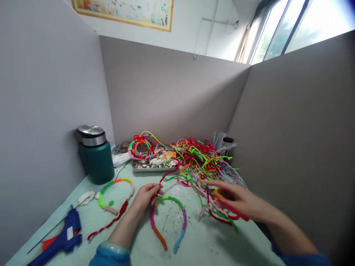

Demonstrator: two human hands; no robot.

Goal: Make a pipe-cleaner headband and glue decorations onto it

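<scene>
My left hand (146, 195) pinches a red fuzzy yarn strand (169, 172) that runs up and right toward a yarn heap. Just below these fingers lies a wrapped headband (185, 216) in green, purple, blue, pink and orange, its ends toward me. On the right, my right hand (235, 197), slightly blurred, is closed around pliers with red and yellow handles (234, 210). The dark jaws of the pliers point left and are partly hidden by yarn. Beneath this hand lie loose red, green and pink strands (220, 218).
A tangled yarn heap (199, 159) lies at the back right, beside a metal tray (155, 169) of small pieces. At left are another wrapped headband (102, 195), a teal bottle (98, 162) and a blue glue gun (68, 232). Grey partitions (172, 88) enclose the table.
</scene>
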